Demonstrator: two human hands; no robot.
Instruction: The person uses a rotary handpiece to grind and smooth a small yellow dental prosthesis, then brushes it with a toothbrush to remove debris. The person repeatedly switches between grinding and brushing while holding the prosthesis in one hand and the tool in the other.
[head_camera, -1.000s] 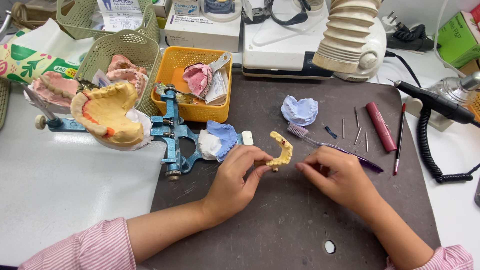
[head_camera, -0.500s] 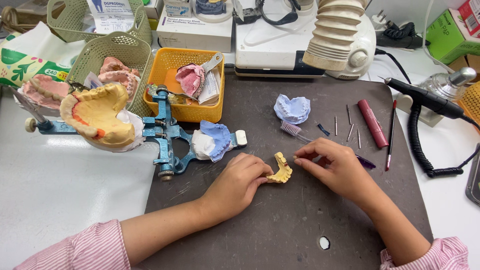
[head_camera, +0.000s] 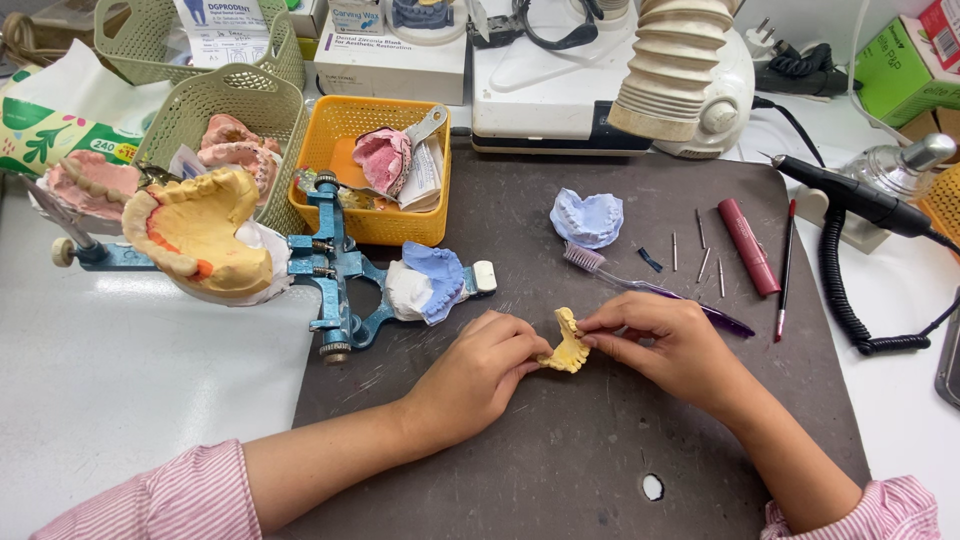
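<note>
A small yellow horseshoe-shaped dental cast (head_camera: 568, 345) lies low over the dark work mat (head_camera: 560, 450), near its middle. My left hand (head_camera: 480, 375) pinches its left end with thumb and fingertips. My right hand (head_camera: 665, 345) grips its right end from the other side. Both forearms rest on the mat, in pink striped sleeves. Just behind my right hand lies a purple toothbrush (head_camera: 640, 285), not touched.
A blue articulator (head_camera: 335, 280) with a blue-and-white cast (head_camera: 430, 283) stands left of my hands, beside a large yellow jaw model (head_camera: 200, 235). An orange basket (head_camera: 370, 165), green baskets, a light blue cast (head_camera: 587, 217), small burs, a red tube (head_camera: 748, 246) and a black handpiece (head_camera: 850, 197) lie behind.
Both hands and the yellow cast have drawn slightly toward me and lower on the mat. The right hand has closed in on the cast's right end.
</note>
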